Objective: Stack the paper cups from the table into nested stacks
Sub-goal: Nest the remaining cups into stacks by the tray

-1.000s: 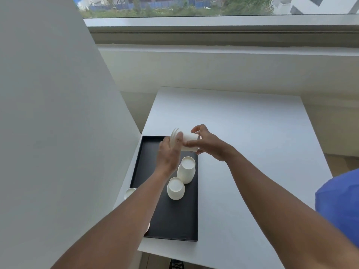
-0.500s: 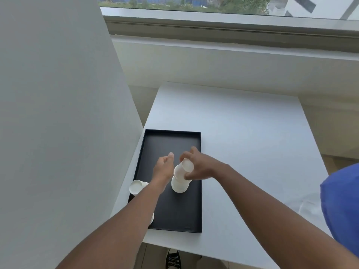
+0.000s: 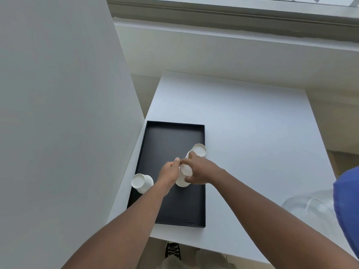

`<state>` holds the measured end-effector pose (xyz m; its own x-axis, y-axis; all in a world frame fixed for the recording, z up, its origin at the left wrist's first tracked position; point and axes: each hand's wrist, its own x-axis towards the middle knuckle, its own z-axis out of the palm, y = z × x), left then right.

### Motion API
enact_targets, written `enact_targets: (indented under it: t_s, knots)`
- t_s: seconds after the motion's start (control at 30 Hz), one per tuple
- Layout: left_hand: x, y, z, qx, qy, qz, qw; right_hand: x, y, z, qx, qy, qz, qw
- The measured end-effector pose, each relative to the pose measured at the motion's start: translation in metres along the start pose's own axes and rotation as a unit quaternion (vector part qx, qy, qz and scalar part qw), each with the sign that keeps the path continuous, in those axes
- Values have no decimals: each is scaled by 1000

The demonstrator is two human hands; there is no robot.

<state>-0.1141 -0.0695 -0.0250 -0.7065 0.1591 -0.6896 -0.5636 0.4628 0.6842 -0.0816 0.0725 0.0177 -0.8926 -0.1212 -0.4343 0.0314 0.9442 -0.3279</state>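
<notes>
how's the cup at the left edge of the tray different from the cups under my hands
The cup at the left edge stands alone, untouched, away from both hands. The cups in the middle are bunched together, gripped by the right hand, with the left hand against them. Both are plain white paper, on the black tray.

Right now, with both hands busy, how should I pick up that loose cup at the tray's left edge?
Take the loose cup by its side wall from the right, thumb and fingers wrapping the taper. It seems tilted, mouth leftward, so a top grip would likely slip.
</notes>
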Motion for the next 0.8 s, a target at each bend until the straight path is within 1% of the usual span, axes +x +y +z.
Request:
enact_targets:
  t_s: [0.17,0.37,0.53,0.67,0.8]
  knots:
    - [5,-3,-1,-7,-15,-24,1000,7,1,10,-10,-5,-4,1000]
    - [7,-3,0,3,-9,-41,999,12,1,23,9,-27,-2,1000]
    - [11,-8,0,-3,-17,-68,998,13,1,30,30,-26,8,999]
    - [14,-13,0,-31,-31,-94,995,13,0,32,55,-15,19,998]
    - [15,-18,-6,-79,-37,-137,987,15,1,30,113,10,46,993]
